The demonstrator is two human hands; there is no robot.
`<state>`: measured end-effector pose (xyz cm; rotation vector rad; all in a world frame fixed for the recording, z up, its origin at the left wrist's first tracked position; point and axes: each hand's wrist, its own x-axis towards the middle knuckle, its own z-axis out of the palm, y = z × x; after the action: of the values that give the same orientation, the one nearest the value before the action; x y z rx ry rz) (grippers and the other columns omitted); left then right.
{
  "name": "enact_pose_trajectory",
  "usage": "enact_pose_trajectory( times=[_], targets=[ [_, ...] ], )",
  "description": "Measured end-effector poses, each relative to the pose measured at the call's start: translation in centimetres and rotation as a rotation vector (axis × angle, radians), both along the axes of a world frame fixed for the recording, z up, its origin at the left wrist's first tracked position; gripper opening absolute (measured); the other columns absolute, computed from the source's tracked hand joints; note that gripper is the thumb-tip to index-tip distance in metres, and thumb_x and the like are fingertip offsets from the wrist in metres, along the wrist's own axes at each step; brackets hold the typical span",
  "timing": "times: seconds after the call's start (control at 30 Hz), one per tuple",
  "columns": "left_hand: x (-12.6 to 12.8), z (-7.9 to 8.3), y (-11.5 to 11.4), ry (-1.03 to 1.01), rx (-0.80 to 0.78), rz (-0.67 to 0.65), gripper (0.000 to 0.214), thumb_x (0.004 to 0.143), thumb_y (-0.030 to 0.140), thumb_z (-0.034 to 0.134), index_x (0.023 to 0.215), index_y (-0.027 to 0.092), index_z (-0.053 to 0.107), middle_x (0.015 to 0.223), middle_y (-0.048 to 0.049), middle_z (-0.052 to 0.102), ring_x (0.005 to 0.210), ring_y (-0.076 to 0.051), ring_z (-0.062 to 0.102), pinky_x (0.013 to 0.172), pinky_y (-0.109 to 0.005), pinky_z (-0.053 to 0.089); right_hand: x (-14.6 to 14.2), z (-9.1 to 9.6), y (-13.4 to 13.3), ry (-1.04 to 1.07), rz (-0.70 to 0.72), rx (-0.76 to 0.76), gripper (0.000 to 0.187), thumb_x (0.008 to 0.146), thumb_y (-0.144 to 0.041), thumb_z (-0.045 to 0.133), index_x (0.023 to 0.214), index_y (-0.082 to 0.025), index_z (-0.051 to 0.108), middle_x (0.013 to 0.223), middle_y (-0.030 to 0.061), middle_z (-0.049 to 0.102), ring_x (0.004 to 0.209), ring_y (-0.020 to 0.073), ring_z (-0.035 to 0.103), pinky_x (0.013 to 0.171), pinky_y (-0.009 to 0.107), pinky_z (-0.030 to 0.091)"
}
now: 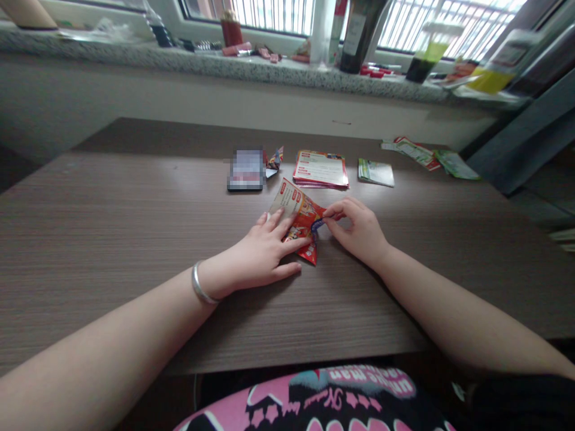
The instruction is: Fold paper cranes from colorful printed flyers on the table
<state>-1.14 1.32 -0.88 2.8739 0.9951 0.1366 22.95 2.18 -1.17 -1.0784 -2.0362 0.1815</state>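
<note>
A red and cream printed paper packet (307,209) lies slantwise on the table in front of me, with a purple strip along its right side. My left hand (265,248) rests flat across the packet's lower left, fingers spread, pressing it against the table. On the other side my right hand (354,224) is closed in a pinch on the packet's purple edge, thumb against forefinger. Part of the packet is hidden under my left fingers, so I cannot tell whether it is folded there.
Beyond the packet on the brown table (135,239) lie a phone-like device (246,170), a crumpled wrapper (275,160), a stack of printed sheets (321,167) and a smaller green-white stack (376,172). Flattened wrappers (417,152) lie far right. Bottles and clutter line the windowsill (269,70).
</note>
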Motion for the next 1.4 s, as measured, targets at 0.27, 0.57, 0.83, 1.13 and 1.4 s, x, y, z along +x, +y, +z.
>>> enact_pose_trajectory(
  times=[0.27, 0.57, 0.83, 1.13, 1.4],
  targets=[
    [0.1, 0.0, 0.0, 0.021, 0.09, 0.102, 0.065, 0.09, 0.059, 0.049, 0.146, 0.027, 0.039, 0.156, -0.02, 0.026, 0.143, -0.042, 0.026, 0.112, -0.058, 0.028, -0.3, -0.5, -0.3, 0.117, 0.053, -0.106, 0.019, 0.081, -0.015, 0.062, 0.095, -0.024, 0.054, 0.082, -0.0014, 0.063, 0.072, 0.0134, 0.063, 0.069, 0.029, 0.055],
    [0.3, 0.3, -0.1, 0.015, 0.157, 0.208, 0.071, 0.09, 0.056, 0.049, 0.141, 0.007, 0.043, 0.145, -0.0237, 0.045, 0.134, -0.037, 0.042, 0.112, -0.053, 0.031, -0.4, -0.7, -0.4, 0.173, 0.068, -0.177, 0.025, 0.08, -0.016, 0.063, 0.099, -0.026, 0.051, 0.08, -0.0029, 0.062, 0.072, 0.0136, 0.064, 0.07, 0.03, 0.056],
    [0.0, 0.0, 0.2, -0.154, 0.194, 0.27, 0.068, 0.079, 0.048, 0.067, 0.132, 0.014, 0.042, 0.123, -0.018, 0.058, 0.114, -0.034, 0.056, 0.097, -0.047, 0.047, -0.7, -0.7, -0.3, 0.285, -0.032, -0.241, 0.02, 0.081, -0.022, 0.065, 0.095, -0.026, 0.051, 0.076, -0.0039, 0.058, 0.065, 0.0125, 0.059, 0.064, 0.03, 0.054],
    [0.2, 0.0, 0.4, -0.307, 0.186, 0.232, 0.081, 0.084, 0.038, 0.066, 0.148, 0.019, 0.02, 0.128, -0.0164, 0.052, 0.113, -0.03, 0.057, 0.091, -0.044, 0.052, -1.1, -1.4, -0.4, 0.417, 0.031, -0.354, 0.025, 0.08, -0.026, 0.067, 0.097, -0.026, 0.05, 0.075, -0.0054, 0.058, 0.059, 0.0105, 0.059, 0.057, 0.027, 0.05],
    [0.0, 0.5, 0.3, -0.303, 0.334, 0.137, 0.076, 0.086, 0.038, 0.065, 0.149, 0.019, 0.027, 0.147, -0.0167, 0.04, 0.138, -0.032, 0.036, 0.116, -0.048, 0.032, -1.2, -0.3, -1.2, 0.331, 0.078, -0.285, 0.015, 0.08, -0.026, 0.069, 0.09, -0.024, 0.057, 0.081, -0.0019, 0.064, 0.07, 0.0129, 0.062, 0.065, 0.029, 0.054]
  ],
)
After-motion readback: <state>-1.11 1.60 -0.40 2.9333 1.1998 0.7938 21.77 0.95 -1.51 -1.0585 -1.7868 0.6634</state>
